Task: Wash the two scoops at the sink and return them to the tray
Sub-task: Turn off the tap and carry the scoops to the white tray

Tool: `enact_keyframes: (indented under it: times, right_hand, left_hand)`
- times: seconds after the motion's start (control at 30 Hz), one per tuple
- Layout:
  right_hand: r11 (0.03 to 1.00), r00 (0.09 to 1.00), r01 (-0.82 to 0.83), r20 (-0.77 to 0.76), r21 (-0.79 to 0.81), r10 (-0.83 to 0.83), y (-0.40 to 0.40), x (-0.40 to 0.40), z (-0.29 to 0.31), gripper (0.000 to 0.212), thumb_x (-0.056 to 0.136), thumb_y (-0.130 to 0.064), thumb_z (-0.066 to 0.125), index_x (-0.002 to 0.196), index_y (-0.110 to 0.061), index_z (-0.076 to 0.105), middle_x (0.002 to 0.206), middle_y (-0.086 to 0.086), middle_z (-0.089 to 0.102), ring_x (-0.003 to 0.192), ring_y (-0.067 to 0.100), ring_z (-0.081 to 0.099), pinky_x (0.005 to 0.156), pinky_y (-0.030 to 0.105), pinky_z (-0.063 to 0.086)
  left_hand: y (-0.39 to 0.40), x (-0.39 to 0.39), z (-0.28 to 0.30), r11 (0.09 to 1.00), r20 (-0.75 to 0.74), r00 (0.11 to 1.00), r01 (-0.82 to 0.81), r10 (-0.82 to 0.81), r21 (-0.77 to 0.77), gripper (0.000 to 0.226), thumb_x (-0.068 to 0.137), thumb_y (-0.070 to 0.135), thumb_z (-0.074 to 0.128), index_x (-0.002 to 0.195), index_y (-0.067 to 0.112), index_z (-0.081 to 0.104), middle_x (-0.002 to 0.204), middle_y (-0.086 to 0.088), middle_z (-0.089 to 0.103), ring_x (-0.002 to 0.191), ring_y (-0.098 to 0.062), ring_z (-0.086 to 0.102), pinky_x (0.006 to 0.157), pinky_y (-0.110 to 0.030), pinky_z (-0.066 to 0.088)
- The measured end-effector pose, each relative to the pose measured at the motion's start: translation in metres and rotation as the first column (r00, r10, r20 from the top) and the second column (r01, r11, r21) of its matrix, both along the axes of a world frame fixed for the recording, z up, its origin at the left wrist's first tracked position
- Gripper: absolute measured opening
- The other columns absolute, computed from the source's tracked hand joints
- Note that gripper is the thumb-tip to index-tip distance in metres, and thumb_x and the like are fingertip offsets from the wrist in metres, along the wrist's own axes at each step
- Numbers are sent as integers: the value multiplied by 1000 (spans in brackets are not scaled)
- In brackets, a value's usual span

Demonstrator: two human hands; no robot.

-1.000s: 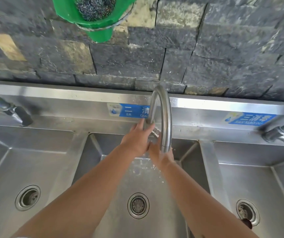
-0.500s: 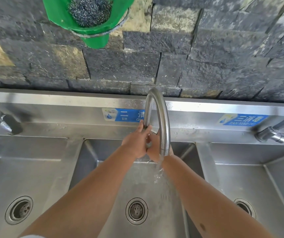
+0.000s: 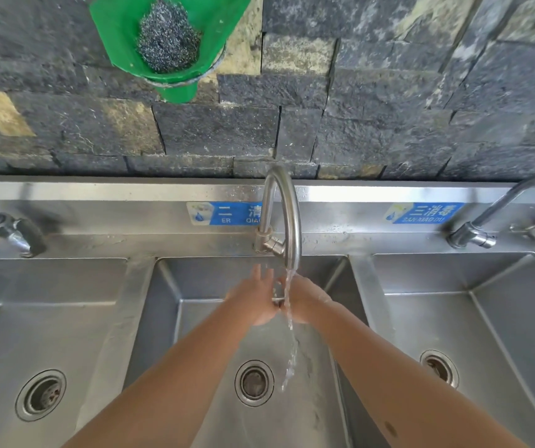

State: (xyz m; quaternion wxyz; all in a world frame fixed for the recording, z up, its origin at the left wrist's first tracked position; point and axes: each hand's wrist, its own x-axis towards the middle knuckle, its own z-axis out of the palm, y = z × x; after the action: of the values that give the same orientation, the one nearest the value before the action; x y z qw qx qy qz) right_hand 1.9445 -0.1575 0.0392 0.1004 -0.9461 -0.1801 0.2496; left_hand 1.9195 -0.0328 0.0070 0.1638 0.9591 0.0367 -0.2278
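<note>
Over the middle basin (image 3: 195,318) of the three-basin steel sink, gooseneck tap (image 3: 287,215) running. Left hand (image 3: 254,300) and right hand (image 3: 303,299) open, empty, under the stream (image 3: 289,324). Scoops, tray not visible. Risk: wet palms may slip on scoops.

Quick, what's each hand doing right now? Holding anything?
Left hand: open, fingers spread, holding nothing, beside the water stream.
Right hand: under the running faucet; nothing visible in it, grip cannot be told.
</note>
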Motion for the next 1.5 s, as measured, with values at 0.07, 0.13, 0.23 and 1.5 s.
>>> enact_keyframes:
  times: [0.07,0.13,0.23,1.5]
  right_hand:
    - [999,998,4,-55,-45,-6,-14,-16,-5,50,87,-20,52,136,-16,46,139,11,50,120,35,55,95,51,51]
    - [997,994,-8,-106,-74,0,-29,-33,-6,58,87,-21,50,145,-24,39,153,5,37,134,33,45,102,54,46]
    - [996,990,70,-122,-49,-76,-60,-52,-12,63,86,-28,55,146,-29,36,157,-4,31,135,29,43,103,51,46]
    - [387,256,913,-556,-131,-791,-440,-65,-284,22,76,-30,56,93,-18,63,83,1,64,83,27,64,71,31,50]
  left_hand:
    - [-6,-22,-2,1000,-9,1000,17,-17,-15,72,87,32,57,149,20,23,155,-15,27,131,-38,44,104,-50,42]
    - [-17,-41,-5,999,4,1000,28,-28,-35,62,85,35,55,141,19,34,144,-11,43,126,-34,49,99,-48,45]
    - [-43,-60,-8,998,-28,998,46,-48,-46,54,85,39,49,135,19,42,142,-8,47,124,-29,50,97,-43,46]
    - [-461,-7,-259,816,-453,743,-575,493,-55,27,84,20,53,108,12,62,105,-12,68,93,-29,63,71,-30,46]
